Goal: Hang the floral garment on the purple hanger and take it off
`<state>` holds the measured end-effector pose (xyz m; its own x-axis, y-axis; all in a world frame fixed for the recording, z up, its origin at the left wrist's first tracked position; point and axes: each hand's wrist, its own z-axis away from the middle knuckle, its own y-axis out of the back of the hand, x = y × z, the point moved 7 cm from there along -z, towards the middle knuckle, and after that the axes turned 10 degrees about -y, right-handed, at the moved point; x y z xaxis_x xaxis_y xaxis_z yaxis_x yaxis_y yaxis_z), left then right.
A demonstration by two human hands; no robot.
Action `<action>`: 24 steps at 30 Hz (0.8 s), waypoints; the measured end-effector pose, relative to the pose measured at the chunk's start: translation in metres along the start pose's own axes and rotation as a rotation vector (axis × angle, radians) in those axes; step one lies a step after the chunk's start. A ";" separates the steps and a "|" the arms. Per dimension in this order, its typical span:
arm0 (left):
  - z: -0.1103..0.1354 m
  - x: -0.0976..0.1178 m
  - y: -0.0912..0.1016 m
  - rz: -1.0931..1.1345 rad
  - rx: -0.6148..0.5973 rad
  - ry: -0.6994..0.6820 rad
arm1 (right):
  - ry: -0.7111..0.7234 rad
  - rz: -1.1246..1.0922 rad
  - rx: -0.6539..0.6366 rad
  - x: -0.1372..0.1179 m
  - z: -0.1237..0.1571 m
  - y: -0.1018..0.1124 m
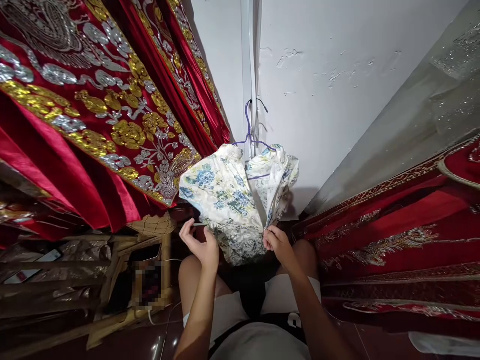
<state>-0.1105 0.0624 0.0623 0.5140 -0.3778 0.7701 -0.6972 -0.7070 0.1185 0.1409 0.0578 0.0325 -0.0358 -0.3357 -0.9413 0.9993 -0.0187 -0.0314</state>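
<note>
A white blouse with blue and yellow flowers hangs in front of me on a purple hanger. It has a raised collar and its front gapes on the right side. My right hand pinches the edge at the lower end of that gap. At the blouse's lower left, my left hand has a thin pale strip between thumb and fingers; what the strip is I cannot make out. The blouse's lower end hangs bunched between my knees.
Red garments with gold and silver sequins hang close on the left. More red embroidered cloth hangs on the right. A bamboo stand is at lower left. A hook projects by the white wall.
</note>
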 end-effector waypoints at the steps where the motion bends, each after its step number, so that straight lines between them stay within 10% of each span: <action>1: 0.002 0.003 -0.005 -0.002 -0.055 -0.046 | -0.012 -0.003 -0.013 -0.001 0.000 0.001; 6: 0.064 0.025 -0.071 0.179 -0.812 -0.049 | -0.024 -0.034 -0.177 0.004 0.000 -0.024; 10: 0.089 0.029 -0.086 0.123 -0.770 -0.047 | 0.015 -0.017 -0.192 -0.024 -0.008 -0.026; 17: 0.105 0.051 -0.111 0.173 -0.851 -0.218 | 0.253 -0.032 0.050 -0.190 -0.046 0.008; 24: -0.013 0.100 -0.132 0.355 -0.730 -0.315 | 0.403 -0.054 0.022 -0.215 -0.041 0.000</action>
<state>0.0262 0.1255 0.1320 0.2448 -0.7272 0.6413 -0.9331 0.0030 0.3595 0.1489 0.1689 0.2211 -0.0785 0.0620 -0.9950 0.9955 -0.0478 -0.0815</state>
